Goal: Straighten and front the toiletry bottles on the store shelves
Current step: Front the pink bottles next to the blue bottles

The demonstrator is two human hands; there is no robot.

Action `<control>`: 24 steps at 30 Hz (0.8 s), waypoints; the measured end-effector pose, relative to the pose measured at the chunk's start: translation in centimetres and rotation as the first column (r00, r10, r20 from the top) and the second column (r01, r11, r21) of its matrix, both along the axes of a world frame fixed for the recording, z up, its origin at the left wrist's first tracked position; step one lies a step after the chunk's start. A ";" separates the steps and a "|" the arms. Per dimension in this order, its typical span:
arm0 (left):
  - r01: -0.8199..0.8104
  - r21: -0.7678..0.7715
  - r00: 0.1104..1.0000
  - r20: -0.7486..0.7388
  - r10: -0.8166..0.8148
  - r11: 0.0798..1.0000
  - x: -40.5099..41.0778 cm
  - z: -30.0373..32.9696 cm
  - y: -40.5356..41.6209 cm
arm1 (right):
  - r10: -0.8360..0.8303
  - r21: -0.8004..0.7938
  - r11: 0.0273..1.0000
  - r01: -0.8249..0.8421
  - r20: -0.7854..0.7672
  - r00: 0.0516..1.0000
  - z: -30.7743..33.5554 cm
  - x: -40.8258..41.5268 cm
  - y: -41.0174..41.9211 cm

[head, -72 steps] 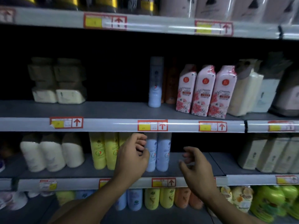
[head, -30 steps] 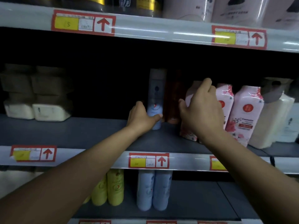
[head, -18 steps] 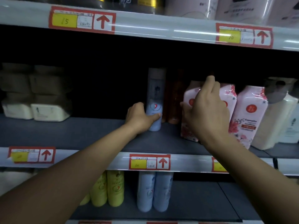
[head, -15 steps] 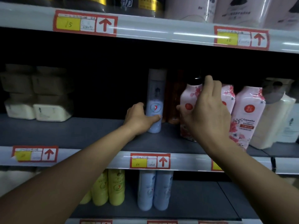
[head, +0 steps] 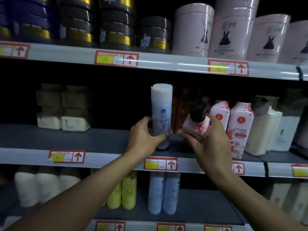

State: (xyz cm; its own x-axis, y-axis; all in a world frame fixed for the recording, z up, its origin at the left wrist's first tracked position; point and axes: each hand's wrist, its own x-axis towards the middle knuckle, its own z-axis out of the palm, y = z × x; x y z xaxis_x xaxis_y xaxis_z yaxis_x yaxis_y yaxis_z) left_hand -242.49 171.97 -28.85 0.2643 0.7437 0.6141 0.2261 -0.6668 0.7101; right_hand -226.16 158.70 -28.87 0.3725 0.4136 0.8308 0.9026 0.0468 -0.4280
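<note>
A tall pale-blue bottle (head: 161, 112) with a white cap stands near the front of the middle shelf (head: 93, 140). My left hand (head: 145, 135) grips its lower part, thumb across the front. My right hand (head: 210, 139) holds a pink floral bottle (head: 196, 127) with a black pump top, tipped toward me off the shelf row. Two more pink floral bottles (head: 238, 127) stand upright just right of it. Amber bottles (head: 181, 107) sit in the dark behind.
Cream bottles (head: 265, 129) stand at the right and stacked beige boxes (head: 63, 109) at the left of the middle shelf. Dark jars (head: 116, 25) and pink cylinders (head: 231, 30) fill the top shelf. Yellow bottles (head: 123, 192) and blue bottles (head: 163, 194) stand below.
The blue bottle has come forward to the shelf front in my left hand. My right hand has pulled the leftmost pink bottle out and tilted it toward me, showing its pump.
</note>
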 end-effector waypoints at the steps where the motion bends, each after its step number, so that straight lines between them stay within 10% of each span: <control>1: -0.007 0.028 1.000 0.030 0.006 1.000 -0.4 0.2 -0.6 | 0.028 0.041 0.999 -0.027 -0.014 1.000 0.4 -0.2 -0.5; 24: 0.089 0.110 0.993 -0.093 -0.079 0.990 -6.0 -3.2 -15.0 | 0.055 0.014 0.998 -0.053 -0.103 0.993 -3.2 -2.6 -15.7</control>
State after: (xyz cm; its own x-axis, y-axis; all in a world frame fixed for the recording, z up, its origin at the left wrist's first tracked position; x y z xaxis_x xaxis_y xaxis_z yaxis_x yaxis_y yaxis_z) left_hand -248.47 156.99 -32.01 0.3797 0.6432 0.6649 0.2242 -0.7613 0.6084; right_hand -228.80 142.95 -32.07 0.4338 0.4259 0.7940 0.8497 0.0998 -0.5178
